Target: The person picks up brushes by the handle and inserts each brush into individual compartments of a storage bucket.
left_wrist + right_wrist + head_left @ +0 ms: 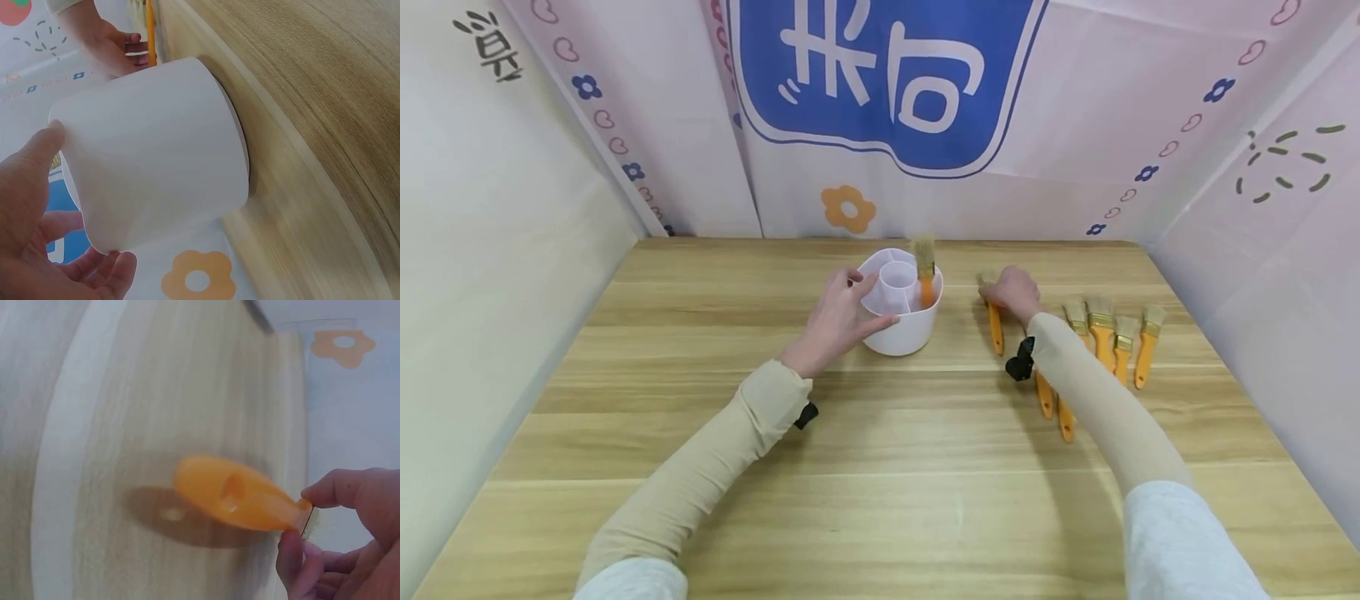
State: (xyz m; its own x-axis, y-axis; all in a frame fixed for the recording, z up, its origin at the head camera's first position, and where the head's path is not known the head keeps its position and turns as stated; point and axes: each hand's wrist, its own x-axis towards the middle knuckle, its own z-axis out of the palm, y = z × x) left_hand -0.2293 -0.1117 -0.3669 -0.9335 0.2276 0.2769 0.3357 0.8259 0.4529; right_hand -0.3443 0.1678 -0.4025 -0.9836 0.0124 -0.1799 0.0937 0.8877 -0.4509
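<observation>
A white round divided container (901,335) stands on the wooden table, a small round cup at its middle. One paintbrush (925,271) with an orange handle leans in its right compartment, bristles up. My left hand (837,321) holds the container by its rim; in the left wrist view the thumb and fingertips are at the edge of its white wall (156,150). To the right of it, my right hand (1015,292) pinches another orange paintbrush (237,497) near the ferrule. The handle points down toward the table, its shadow beside it.
Several more paintbrushes (1102,333) lie on the table at the right, partly hidden beneath my right forearm. The wooden table (880,517) ends at a printed cloth backdrop (685,167) behind the container. Pale cloth walls stand at both sides.
</observation>
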